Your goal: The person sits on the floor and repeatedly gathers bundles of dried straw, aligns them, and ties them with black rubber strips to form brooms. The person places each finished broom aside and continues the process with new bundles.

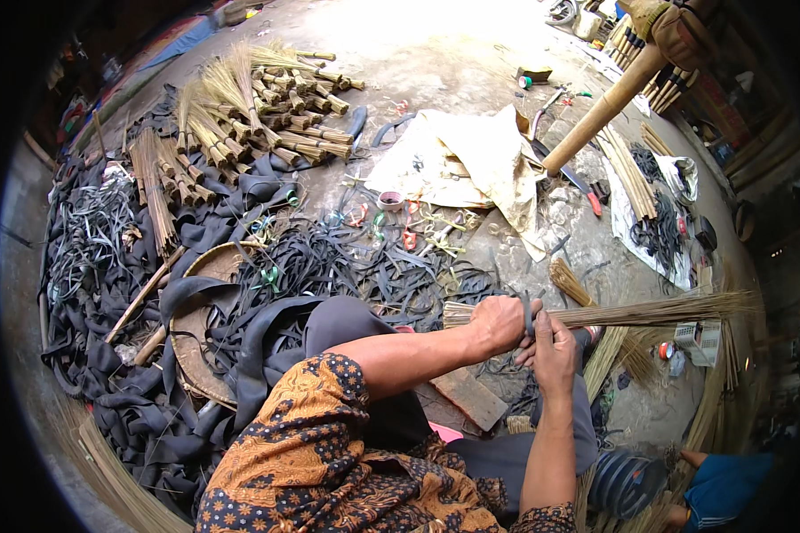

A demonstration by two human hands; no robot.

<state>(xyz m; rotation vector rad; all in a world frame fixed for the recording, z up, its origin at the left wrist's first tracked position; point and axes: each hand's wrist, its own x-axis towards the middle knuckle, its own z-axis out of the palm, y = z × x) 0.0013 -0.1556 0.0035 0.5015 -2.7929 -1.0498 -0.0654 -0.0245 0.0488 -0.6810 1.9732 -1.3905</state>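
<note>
Stick bundle [649, 310] clenched in left hand [496, 322]; right hand [553, 348] nearly closed, fingers pinching dark strip [526, 313] on bundle.

A thick pole [603, 114] stands beside a crumpled cream sheet [422, 158].

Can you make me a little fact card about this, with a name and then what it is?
Left hand: closed around a stick bundle
Right hand: at a dark strip beside the left hand
Bundle's thin ends: pointing right
Upper left: a pile of stick bundles
Upper middle: a pale cloth
Upper right: a slanting wooden pole
</note>
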